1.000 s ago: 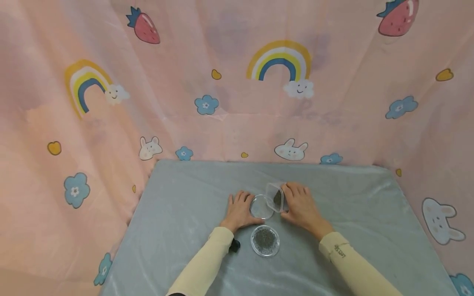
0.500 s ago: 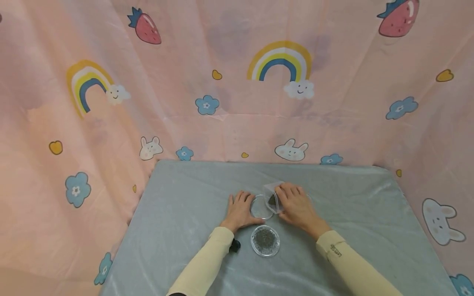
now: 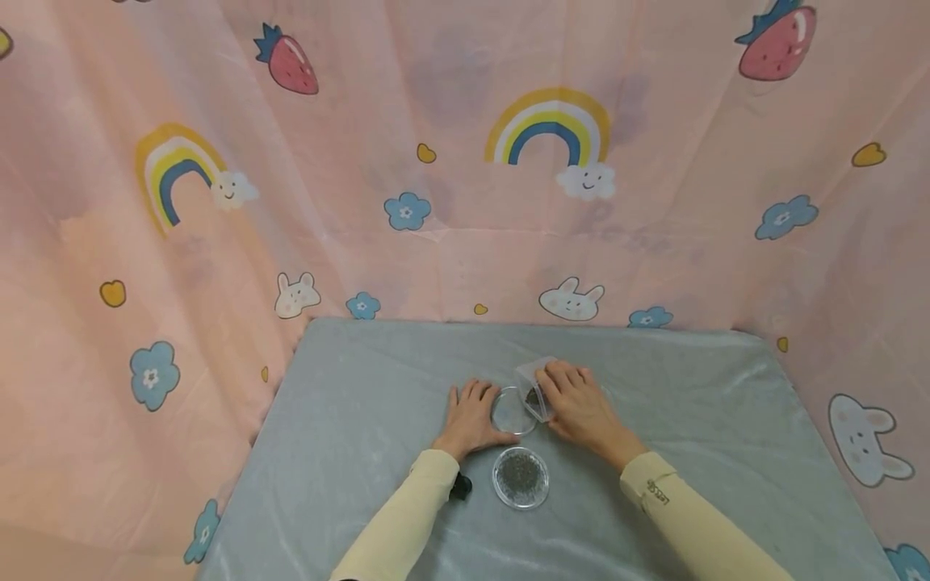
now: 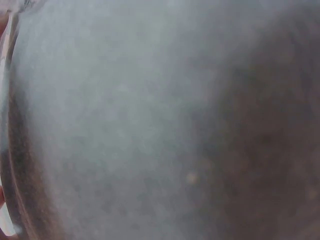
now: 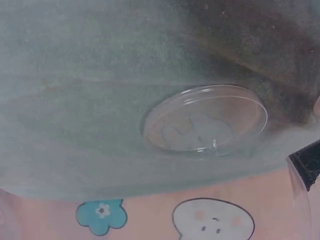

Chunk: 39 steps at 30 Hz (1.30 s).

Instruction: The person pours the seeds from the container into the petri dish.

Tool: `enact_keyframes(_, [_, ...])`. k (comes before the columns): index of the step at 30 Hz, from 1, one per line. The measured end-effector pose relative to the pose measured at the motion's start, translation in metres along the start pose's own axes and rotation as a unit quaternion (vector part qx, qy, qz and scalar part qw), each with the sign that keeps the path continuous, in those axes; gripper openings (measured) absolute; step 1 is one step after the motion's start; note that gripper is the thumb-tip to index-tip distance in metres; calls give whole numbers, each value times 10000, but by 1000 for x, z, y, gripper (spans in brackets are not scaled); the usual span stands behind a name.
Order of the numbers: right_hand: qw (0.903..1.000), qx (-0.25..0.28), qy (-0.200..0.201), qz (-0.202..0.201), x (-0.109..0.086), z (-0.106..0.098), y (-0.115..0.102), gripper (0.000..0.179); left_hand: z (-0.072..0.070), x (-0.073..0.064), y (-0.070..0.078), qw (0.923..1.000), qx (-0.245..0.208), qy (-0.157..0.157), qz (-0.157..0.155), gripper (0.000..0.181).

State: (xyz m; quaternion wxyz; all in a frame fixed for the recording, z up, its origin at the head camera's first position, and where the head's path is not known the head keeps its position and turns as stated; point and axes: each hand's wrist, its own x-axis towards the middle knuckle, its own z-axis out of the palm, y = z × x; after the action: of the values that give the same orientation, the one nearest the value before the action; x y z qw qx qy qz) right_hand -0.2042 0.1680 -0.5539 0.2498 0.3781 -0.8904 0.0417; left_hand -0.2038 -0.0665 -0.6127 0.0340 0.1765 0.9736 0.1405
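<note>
In the head view my left hand (image 3: 471, 418) rests at the left of a clear petri dish (image 3: 512, 413), thumb and fingers gripping round its rim. My right hand (image 3: 581, 407) holds a clear plastic container (image 3: 529, 373) tilted, its mouth facing left over that dish. Dark granules (image 3: 534, 399) have gathered inside near the mouth; in the right wrist view the container's dark contents (image 5: 306, 164) show at the right edge. Nearer to me, a second petri dish (image 3: 521, 478) holds a layer of dark grains.
In the right wrist view a clear round lid or dish (image 5: 205, 120) lies on the grey-green cloth (image 5: 75, 125). A small black object (image 3: 461, 486) sits beside the left wrist. Behind the table hangs a pink patterned curtain (image 3: 465, 266).
My right hand has shifted a little left, tipping the container further over the petri dish, and the dark granules have slid toward its mouth. The left hand stays in place.
</note>
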Motion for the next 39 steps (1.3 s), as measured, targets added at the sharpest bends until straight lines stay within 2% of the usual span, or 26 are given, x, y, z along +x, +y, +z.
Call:
enact_keyframes(7, [9997, -144, -122, -138, 1, -2, -2, 63, 2, -2, 0, 10000, -12, 11, 2, 96])
enact_keyframes(16, [9985, -390, -107, -370, 4, -2, -4, 74, 8, 0, -1, 9999, -2, 161, 11, 96])
enact_keyframes(22, [9991, -259, -122, -319, 5, -4, -4, 74, 5, 0, 0, 9999, 6, 144, 27, 96])
enact_keyframes(30, [9998, -47, 8, -190, 5, -1, -2, 63, 5, 1, 0, 10000, 4, 70, -10, 96])
enact_keyframes(35, [9998, 12, 93, -154, 4, -1, 0, 60, 5, 1, -1, 9998, -26, 188, 41, 96])
enact_keyframes(39, [9996, 198, 152, 164, 1, -1, 1, 63, 4, 1, -1, 9998, -31, 176, 59, 96])
